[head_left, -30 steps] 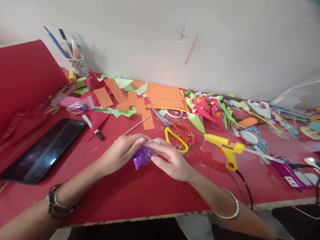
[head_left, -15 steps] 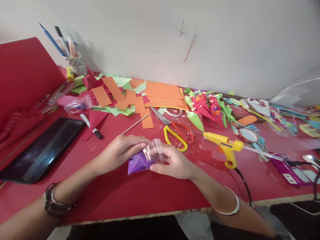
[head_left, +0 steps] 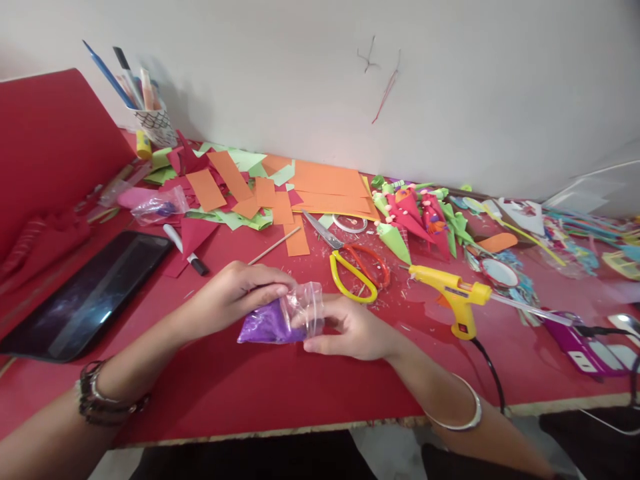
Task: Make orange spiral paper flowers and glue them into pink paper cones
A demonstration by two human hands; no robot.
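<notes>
A small clear zip bag (head_left: 270, 324) with purple stuff in its lower part lies sideways between my hands, low over the red table. My left hand (head_left: 240, 297) grips the bag's upper edge between thumb and fingers. At the bag's open end is my right hand (head_left: 350, 328), its forefinger reaching inside the clear plastic and its thumb below, outside. What the purple filling is made of I cannot make out. Just beyond my right hand lie scissors (head_left: 350, 257) with one red and one yellow handle. A thin stick (head_left: 275, 245) rests beyond my left hand.
A yellow glue gun (head_left: 457, 297) stands to the right, its cord running over the table's front edge. Orange paper pieces (head_left: 325, 183) and small paper cone figures (head_left: 413, 213) lie at the back. On the left are a dark tablet (head_left: 90, 293), a marker (head_left: 185, 250) and a pen cup (head_left: 155, 127).
The bag has turned flatter, its purple end swinging left and slightly up. My right forefinger still reaches into it, and my left hand has shifted slightly left.
</notes>
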